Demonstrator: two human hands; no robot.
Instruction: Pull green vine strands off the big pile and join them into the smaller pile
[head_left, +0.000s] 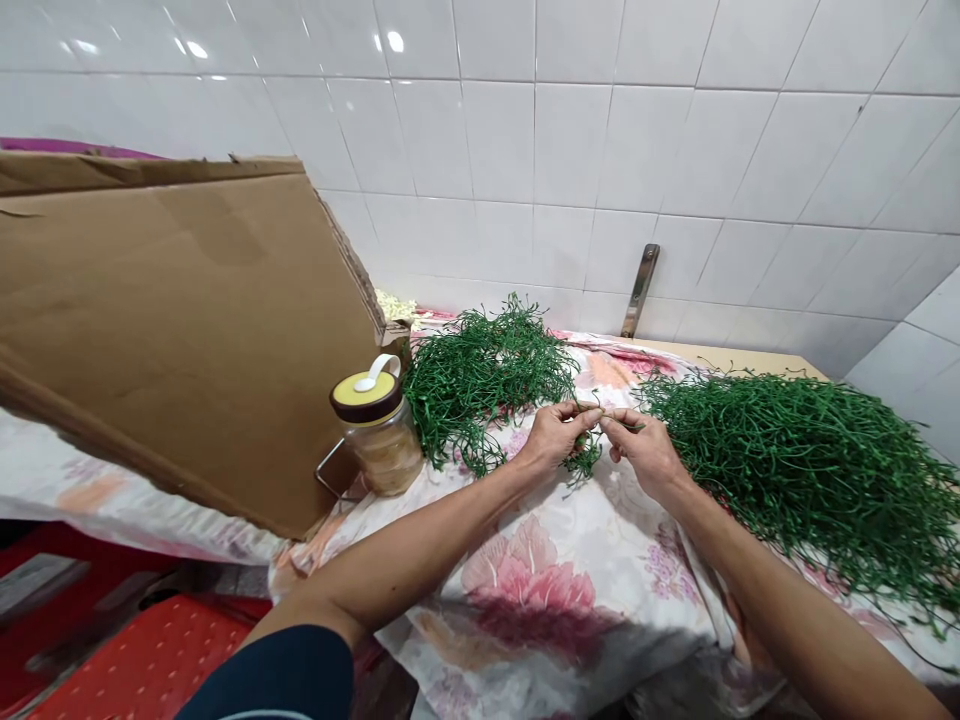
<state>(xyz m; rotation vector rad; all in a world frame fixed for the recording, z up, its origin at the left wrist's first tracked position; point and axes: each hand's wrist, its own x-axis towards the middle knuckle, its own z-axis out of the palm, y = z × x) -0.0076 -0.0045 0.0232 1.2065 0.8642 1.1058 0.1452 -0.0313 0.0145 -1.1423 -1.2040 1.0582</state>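
Through the head camera, I'm seeing both forearms angling inward over the bed of fabric, wrists raised slightly. My left hand (555,436) and right hand (642,452) are nearly closed, each thumb and forefinger pinching a thin green strand (592,415) with the fingertips (587,414) almost meeting. A small green tuft (581,462) is dangling just below them. A wiry green heap (487,385) is lying beyond my left hand, and a larger one (795,470) is spreading beside my right, both on a floral cloth (540,590). A yellow-lidded glass jar (379,447) is standing against a tilted cardboard sheet (172,330), with a white tile wall (600,170) rising behind.
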